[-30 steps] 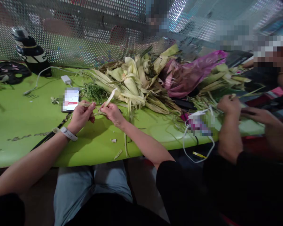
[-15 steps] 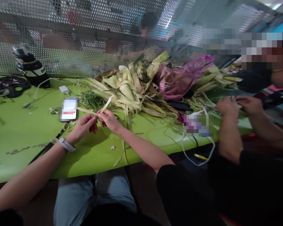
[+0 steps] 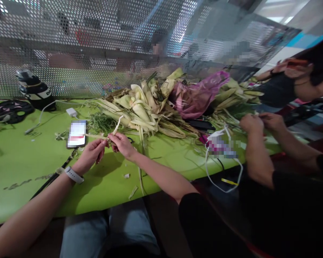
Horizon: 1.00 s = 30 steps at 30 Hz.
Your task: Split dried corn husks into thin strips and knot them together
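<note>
Over the green table, my left hand [image 3: 93,149] and my right hand [image 3: 122,144] meet, both with fingers pinched on a pale corn husk strip [image 3: 117,125]. One end rises above my right fingers, and another pale length reaches left toward the phone [image 3: 77,134]. The part between my fingertips is hidden. Just behind my hands lie a small heap of thin green strips [image 3: 101,122] and a big pile of corn husks [image 3: 142,107]. A dark ring-shaped thing, perhaps a scissors handle [image 3: 129,140], shows beside my right hand.
A pink plastic bag [image 3: 189,98] rests on the husks. Left are a black bottle [image 3: 36,89], a white cable with a plug [image 3: 71,112] and a black strap [image 3: 51,178]. At right, a co-worker's hands [image 3: 260,123] work near a white cord [image 3: 206,168]. Perforated metal [image 3: 97,53] stands behind.
The view has tilted slightly, so the table sits lower in the picture. Both my hands keep their pinch on the husk strip. At far right, a person holding up an orange object has come into view.
</note>
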Each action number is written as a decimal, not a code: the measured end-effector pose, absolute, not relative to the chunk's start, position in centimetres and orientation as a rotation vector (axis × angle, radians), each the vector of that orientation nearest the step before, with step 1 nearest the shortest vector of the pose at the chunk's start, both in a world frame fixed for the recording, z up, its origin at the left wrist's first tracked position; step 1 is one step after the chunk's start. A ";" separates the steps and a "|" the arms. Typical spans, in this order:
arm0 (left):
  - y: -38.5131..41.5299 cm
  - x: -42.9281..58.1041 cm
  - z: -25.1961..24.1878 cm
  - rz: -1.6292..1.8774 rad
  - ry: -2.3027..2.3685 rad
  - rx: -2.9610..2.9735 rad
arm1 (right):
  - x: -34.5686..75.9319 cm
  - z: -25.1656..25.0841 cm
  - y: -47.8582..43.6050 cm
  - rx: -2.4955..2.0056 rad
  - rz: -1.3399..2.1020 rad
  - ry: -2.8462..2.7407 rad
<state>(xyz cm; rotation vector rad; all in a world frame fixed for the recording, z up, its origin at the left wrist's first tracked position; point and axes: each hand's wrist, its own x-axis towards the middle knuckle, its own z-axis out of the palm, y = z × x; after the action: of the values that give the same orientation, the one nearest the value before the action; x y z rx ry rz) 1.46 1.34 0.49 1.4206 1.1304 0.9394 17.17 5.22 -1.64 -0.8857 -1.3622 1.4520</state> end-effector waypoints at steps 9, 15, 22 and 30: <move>2.1 1.3 -0.3 1.025 1.158 1.512 | 17.2 -1.7 5.4 -0.897 1.444 -1.407; 2.5 0.8 -0.6 1.059 1.059 1.692 | 17.4 -1.9 5.3 -0.901 1.331 -1.555; 2.0 0.7 0.0 1.060 1.037 1.407 | 17.6 -2.4 5.5 -0.869 1.309 -1.622; 1.8 1.1 0.7 1.125 1.135 1.428 | 17.3 -1.5 4.5 -0.890 1.412 -1.506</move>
<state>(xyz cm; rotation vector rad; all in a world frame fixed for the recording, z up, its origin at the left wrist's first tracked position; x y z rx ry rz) 1.13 1.77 0.75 1.4277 1.1351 1.1251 17.33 4.51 -1.49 -0.8895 -1.5058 1.4120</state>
